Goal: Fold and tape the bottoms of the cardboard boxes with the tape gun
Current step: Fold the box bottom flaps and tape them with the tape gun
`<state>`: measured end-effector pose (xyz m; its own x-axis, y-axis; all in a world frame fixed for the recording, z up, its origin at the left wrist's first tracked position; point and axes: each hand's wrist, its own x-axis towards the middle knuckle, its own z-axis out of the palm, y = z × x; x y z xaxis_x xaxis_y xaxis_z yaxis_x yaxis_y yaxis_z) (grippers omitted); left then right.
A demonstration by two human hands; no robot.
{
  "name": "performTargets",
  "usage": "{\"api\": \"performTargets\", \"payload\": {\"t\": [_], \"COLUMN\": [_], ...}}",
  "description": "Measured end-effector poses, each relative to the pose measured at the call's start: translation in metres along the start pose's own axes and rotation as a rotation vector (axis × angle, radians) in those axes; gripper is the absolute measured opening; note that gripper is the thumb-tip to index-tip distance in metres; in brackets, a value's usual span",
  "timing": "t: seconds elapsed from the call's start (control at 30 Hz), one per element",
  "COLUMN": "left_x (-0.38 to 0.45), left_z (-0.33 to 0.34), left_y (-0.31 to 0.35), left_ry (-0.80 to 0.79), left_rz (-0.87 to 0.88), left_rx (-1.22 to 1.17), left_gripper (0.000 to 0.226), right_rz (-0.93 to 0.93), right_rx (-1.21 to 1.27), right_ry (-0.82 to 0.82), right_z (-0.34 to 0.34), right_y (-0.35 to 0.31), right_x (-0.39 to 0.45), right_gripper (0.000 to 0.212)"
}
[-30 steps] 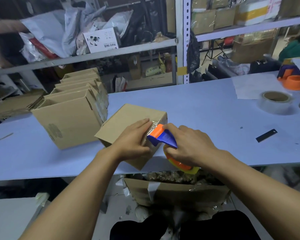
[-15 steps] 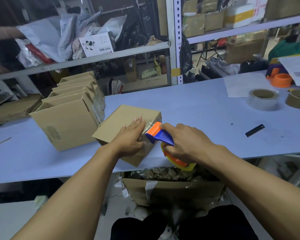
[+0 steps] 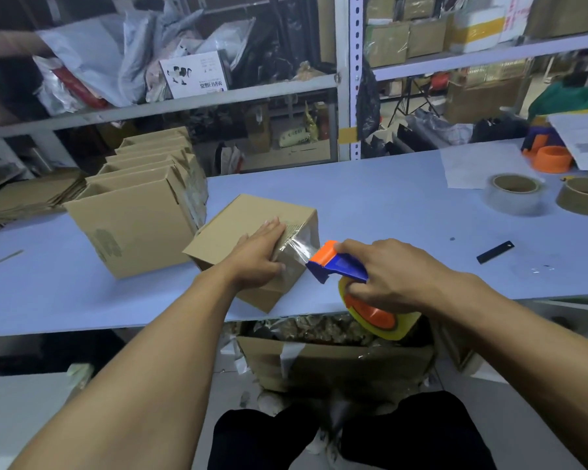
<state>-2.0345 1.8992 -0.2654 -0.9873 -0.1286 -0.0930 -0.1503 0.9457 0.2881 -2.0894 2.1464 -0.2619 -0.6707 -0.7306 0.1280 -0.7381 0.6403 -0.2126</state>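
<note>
Box [image 3: 252,228] lies tilted on the counter [image 3: 387,212], near its front edge, just right of the stack [image 3: 140,212] of done boxes. Left hand [image 3: 258,257] is pressed flat on the box, fingers straight, over the taped seam. Tape gun [image 3: 336,264] is gripped in the right hand [image 3: 392,276], fingers curled round its handle, just right of the box's near corner. Clear tape [image 3: 297,247] is stretched from the box to the gun's blade. Seam axis runs from the box toward the gun, so the cut is judged next: gun tipped and pulled rightward, away from the box.
</note>
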Motion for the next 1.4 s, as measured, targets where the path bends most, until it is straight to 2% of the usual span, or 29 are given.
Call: {"api": "performTargets", "payload": {"t": [0.3,0.37,0.47,0.57,0.67,0.83,0.9,1.0,1.07,1.13,1.23,1.4], "left_x": [0.001,0.003,0.012,0.022,0.028,0.03,0.03,0.031,0.032,0.031,0.025,0.005], "left_z": [-0.001,0.002,0.015,0.025,0.026,0.026,0.026,0.027,0.027,0.028,0.032,0.03], "left_y": [0.004,0.006,0.009,0.008,0.007,0.014,0.017,0.019,0.017,0.016,0.014,0.009], "left_ry": [0.085,0.19,0.382,0.459,0.483,0.484,0.48,0.485,0.477,0.453,0.442,0.418], "left_rz": [-0.024,-0.019,-0.042,-0.062,-0.06,-0.09,-0.11,-0.123,-0.121,-0.119,-0.081,0.034], "left_rx": [-0.095,-0.13,-0.011,0.082,0.096,0.148,0.199,0.285,0.305,0.326,0.335,0.22], "left_gripper": [0.088,0.075,0.047,0.03,0.027,0.026,0.028,0.034,0.037,0.042,0.046,0.042], "right_rz": [-0.012,0.001,-0.013,-0.019,0.046,0.137,0.143,0.158,0.176,0.25,0.339,0.258], "right_rx": [-0.174,-0.18,-0.212,-0.243,-0.162,0.074,0.148,0.123,0.058,0.012,0.035,0.011], "right_ry": [-0.028,-0.066,-0.091,-0.116,-0.215,-0.407,-0.462,-0.48,-0.416,-0.27,-0.082,0.036], "right_z": [0.011,0.01,0.012,0.014,0.012,0.015,0.014,0.008,0.002,-0.006,-0.001,0.035], "right_y": [-0.01,-0.016,-0.03,-0.042,-0.038,-0.025,-0.018,-0.007,-0.002,0.007,0.017,0.015], "right_x": [0.017,0.029,0.049,0.071,0.088,0.111,0.109,0.1,0.09,0.08,0.065,0.055], "right_gripper": [0.048,0.045,0.044,0.035,0.024,0.042,0.037,0.049,0.046,0.041,0.02,0.028]}}
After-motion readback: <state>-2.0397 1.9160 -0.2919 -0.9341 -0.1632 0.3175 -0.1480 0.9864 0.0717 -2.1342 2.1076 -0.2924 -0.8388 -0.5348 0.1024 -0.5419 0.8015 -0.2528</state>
